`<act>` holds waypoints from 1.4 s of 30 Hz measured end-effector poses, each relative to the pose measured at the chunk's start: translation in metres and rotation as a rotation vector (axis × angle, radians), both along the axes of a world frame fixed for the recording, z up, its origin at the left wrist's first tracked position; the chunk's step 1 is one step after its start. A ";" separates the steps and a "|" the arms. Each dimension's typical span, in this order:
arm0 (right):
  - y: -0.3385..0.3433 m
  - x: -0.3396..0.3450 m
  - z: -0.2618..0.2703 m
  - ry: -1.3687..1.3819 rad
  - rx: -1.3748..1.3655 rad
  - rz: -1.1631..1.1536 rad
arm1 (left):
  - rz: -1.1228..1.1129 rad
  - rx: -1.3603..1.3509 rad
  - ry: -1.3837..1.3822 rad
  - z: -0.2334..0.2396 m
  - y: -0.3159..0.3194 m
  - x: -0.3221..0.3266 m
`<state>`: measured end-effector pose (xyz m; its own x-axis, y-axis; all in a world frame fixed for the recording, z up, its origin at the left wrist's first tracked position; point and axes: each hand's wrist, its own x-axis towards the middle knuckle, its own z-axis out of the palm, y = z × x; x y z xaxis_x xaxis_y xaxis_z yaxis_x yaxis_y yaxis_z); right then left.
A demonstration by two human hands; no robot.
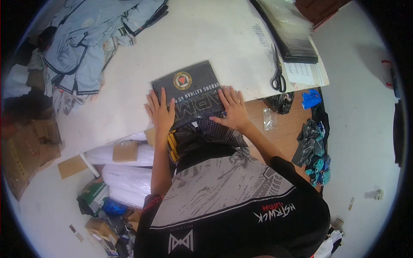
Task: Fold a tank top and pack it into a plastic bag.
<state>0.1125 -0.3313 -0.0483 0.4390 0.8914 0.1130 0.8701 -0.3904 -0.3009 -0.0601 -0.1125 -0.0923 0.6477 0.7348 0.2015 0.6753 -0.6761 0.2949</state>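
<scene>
A folded black garment (190,82) in a clear plastic sleeve lies on the white table, tilted, with its near part at the front edge. It bears a round emblem and large lettering. My left hand (161,113) rests flat on its left side, fingers spread. At the right side, my right hand (234,109) touches the garment with fingers apart and the thumb near its lower edge. Neither hand visibly grips the package. Both palms partly cover its lower corners.
Black-handled scissors (278,75) lie at the table's right, beside a stack of clear plastic sleeves (298,42) and a printed sheet (298,73). Light-blue garments (80,48) are heaped at the far left. Cardboard boxes (32,148) stand left; white wrapped bundles (125,183) lie below the table.
</scene>
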 end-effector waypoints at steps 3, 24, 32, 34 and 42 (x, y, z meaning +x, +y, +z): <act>0.007 -0.012 0.010 -0.045 -0.122 -0.110 | 0.037 -0.160 -0.132 0.002 0.004 -0.002; 0.062 0.030 0.128 1.560 0.922 -0.514 | 0.202 -1.061 -1.320 0.018 0.016 -0.051; 0.010 -0.035 -0.009 1.317 -0.055 -0.101 | 0.310 -0.952 -1.108 0.029 0.021 -0.031; 0.020 -0.032 0.013 0.998 0.029 -0.056 | 0.340 -0.764 -1.023 0.036 0.017 -0.010; 0.139 0.065 -0.005 -0.140 0.279 -0.019 | -0.365 0.093 -0.167 0.029 0.012 0.117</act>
<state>0.1775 -0.1920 -0.0528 0.4181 0.8094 0.4125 0.9041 -0.3262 -0.2761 0.0566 -0.1009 -0.0634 0.8155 0.4361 0.3806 0.3340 -0.8916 0.3059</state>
